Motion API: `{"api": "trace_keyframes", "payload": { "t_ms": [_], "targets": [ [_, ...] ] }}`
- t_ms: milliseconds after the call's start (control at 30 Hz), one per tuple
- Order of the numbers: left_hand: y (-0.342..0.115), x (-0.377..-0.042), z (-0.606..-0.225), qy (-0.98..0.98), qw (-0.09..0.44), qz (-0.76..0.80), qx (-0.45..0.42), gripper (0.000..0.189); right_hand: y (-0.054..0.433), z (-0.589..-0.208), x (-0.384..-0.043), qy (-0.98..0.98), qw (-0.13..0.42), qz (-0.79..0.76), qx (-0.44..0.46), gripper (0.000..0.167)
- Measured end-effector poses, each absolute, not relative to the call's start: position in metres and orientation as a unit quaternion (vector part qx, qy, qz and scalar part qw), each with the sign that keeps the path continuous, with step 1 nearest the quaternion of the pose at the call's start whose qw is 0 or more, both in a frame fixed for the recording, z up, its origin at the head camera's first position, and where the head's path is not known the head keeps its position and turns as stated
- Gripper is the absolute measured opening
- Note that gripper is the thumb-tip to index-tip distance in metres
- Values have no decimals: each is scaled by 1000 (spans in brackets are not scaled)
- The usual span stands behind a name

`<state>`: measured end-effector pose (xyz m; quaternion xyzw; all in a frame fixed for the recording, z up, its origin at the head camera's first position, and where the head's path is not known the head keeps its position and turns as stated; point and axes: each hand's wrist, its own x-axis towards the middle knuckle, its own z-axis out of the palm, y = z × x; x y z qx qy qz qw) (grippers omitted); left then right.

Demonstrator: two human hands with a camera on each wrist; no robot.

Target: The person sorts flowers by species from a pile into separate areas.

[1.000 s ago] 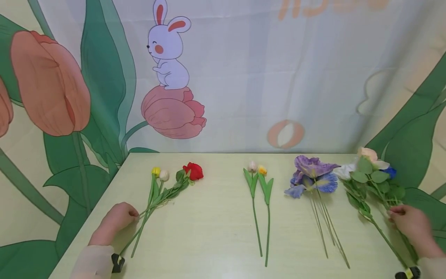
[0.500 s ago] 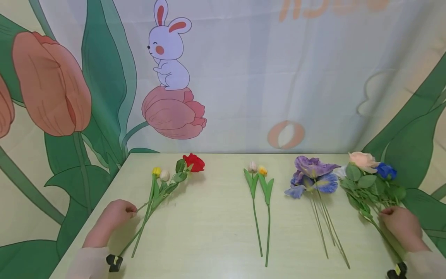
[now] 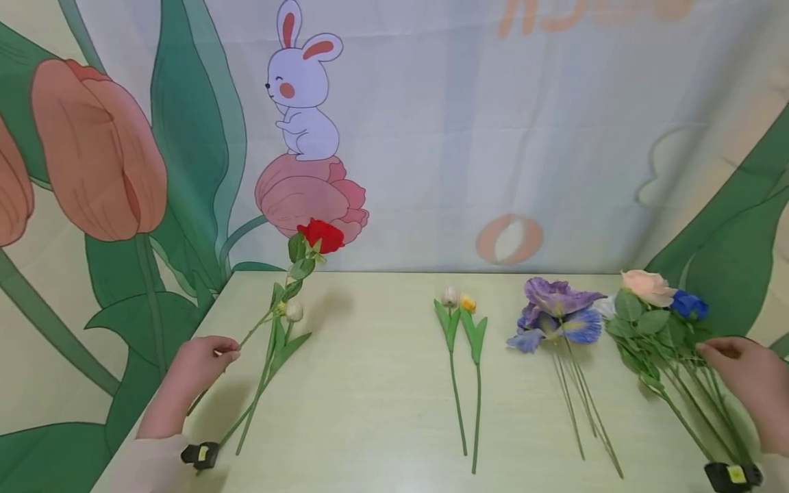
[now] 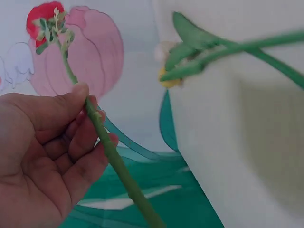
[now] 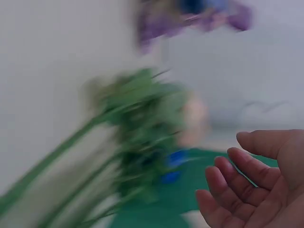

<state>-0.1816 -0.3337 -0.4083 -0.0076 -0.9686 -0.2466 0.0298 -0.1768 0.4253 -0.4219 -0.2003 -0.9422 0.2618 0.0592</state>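
My left hand (image 3: 198, 370) pinches the stem (image 4: 126, 173) of a red rose (image 3: 324, 236) between thumb and fingers, and the rose is lifted at a slant above the table. Beneath it lie a white tulip (image 3: 294, 311) and a yellow one, the yellow bloom partly hidden by the rose's stem and leaves. At the right, my right hand (image 3: 746, 380) hovers beside a bunch with a pale pink rose (image 3: 648, 286) and a blue rose (image 3: 689, 305). In the right wrist view its fingers (image 5: 242, 190) are loosely bent with nothing between them; the bunch is blurred there.
Two tulips, one pale (image 3: 451, 296) and one orange-yellow (image 3: 468, 303), lie mid-table. Right of them are purple-blue flowers (image 3: 557, 298) on thin stems. A white bloom (image 3: 607, 306) peeks from behind the right bunch. A printed curtain (image 3: 419, 171) hangs behind the table (image 3: 382, 383).
My left hand has raised the red rose up and away from the two tulips on the left. My right hand has let go of the right bunch, after shifting its pink and blue roses slightly, and drawn rightward.
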Motion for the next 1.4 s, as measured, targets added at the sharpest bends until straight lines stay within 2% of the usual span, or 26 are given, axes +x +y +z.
{"api": "trace_keyframes", "payload": {
  "t_ms": [67, 100, 200, 267, 400, 500, 600, 733, 933, 1267, 1400],
  "targets": [
    [-322, -184, -403, -965, 46, -258, -1, 23, 409, -402, -174, -941, 99, 268, -179, 65],
    [-314, -187, -401, -963, 53, -266, 4, 24, 396, -387, -171, -940, 104, 279, -167, 58],
    [-289, -194, -394, -952, 77, -297, 15, 25, 360, -358, -169, -941, 161, 276, -117, 57],
    [-271, -201, -390, -942, 90, -322, 22, 25, 334, -342, -169, -937, 176, 288, -90, 55],
    [-237, -213, -384, -923, 112, -367, 26, 23, 287, -327, -177, -918, 206, 338, -9, 44],
    [-212, -220, -384, -909, 116, -400, 24, 22, 250, -330, -186, -894, 218, 387, 51, 36],
    [-187, -225, -389, -891, 112, -439, 18, 22, 211, -342, -196, -868, 208, 442, 83, 30],
    [-152, -228, -394, -865, 105, -490, 6, 20, 159, -365, -211, -841, 159, 506, 105, 29],
    [-109, -228, -400, -831, 97, -548, -11, 16, 101, -397, -229, -792, 112, 592, 101, 28],
    [-77, -224, -417, -803, 73, -590, -29, 15, 69, -409, -238, -776, 88, 619, 82, 30],
    [-71, -224, -421, -804, 69, -590, -36, 15, 65, -406, -239, -774, 96, 622, 74, 26]
  ]
}}
